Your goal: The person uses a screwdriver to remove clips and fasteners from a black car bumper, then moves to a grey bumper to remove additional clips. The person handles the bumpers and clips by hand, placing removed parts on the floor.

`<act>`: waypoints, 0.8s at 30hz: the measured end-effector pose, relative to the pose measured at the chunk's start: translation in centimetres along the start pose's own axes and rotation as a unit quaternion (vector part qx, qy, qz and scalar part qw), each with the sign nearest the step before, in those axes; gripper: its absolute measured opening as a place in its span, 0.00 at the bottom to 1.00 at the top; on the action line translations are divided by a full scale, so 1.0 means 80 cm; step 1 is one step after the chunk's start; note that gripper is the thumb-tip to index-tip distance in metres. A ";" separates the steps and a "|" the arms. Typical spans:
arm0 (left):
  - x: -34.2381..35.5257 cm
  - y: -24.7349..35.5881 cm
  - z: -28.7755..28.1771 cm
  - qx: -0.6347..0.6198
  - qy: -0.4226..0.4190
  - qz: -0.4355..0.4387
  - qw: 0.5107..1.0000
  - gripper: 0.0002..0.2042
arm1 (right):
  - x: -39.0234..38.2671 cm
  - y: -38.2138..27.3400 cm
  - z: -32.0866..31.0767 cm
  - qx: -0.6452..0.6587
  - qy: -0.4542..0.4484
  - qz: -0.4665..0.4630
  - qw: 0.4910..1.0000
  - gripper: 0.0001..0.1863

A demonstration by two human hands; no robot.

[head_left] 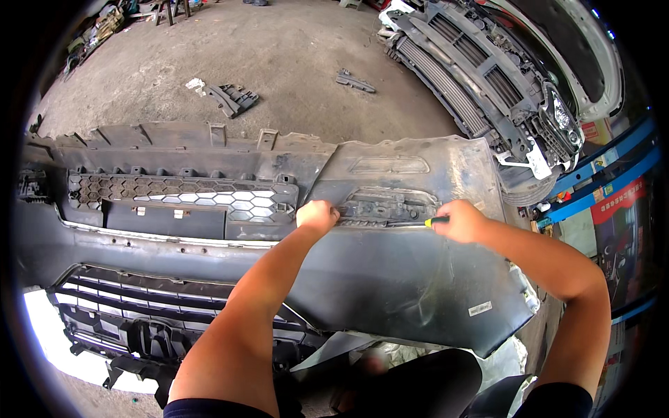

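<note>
A large dark grey car bumper cover point(418, 279) lies with its inner side up in front of me. My right hand point(462, 221) is closed round the yellow and black handle of a screwdriver point(437, 221). Its thin shaft points left, along the lower edge of a black plastic trim piece point(390, 207) set in the bumper. At the left end of that trim piece my left hand point(318, 218) is closed, its fingertips on the end. The screwdriver's tip cannot be made out clearly.
Left of my hands is a honeycomb grille point(181, 191) in the bumper. A slatted black grille point(139, 299) sits nearer me. Broken plastic parts point(233, 99) lie on the concrete floor point(293, 56). A car front without its bumper point(481, 63) stands at the far right, near a blue rack point(603, 177).
</note>
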State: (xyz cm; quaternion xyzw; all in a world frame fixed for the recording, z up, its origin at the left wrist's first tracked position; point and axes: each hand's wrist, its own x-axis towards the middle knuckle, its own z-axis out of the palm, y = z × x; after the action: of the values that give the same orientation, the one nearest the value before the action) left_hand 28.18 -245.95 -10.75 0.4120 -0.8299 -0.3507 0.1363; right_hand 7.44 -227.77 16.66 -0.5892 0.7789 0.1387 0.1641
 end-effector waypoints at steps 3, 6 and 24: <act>-0.007 0.010 -0.002 -0.023 -0.004 0.022 0.999 0.13 | -0.002 0.006 -0.011 0.219 -0.130 0.241 0.937 0.14; -0.009 0.006 0.001 -0.005 0.003 0.013 1.000 0.12 | -0.005 -0.008 -0.010 -0.135 -0.058 -0.048 0.988 0.13; -0.004 0.009 0.006 0.026 0.017 -0.007 1.000 0.12 | 0.010 -0.014 -0.013 -0.200 0.040 -0.080 0.976 0.16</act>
State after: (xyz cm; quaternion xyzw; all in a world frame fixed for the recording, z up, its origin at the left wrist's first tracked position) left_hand 27.75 -245.19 -10.58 0.4268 -0.8334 -0.3232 0.1372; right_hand 8.22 -229.17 17.27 -0.6756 0.6916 0.2545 0.0225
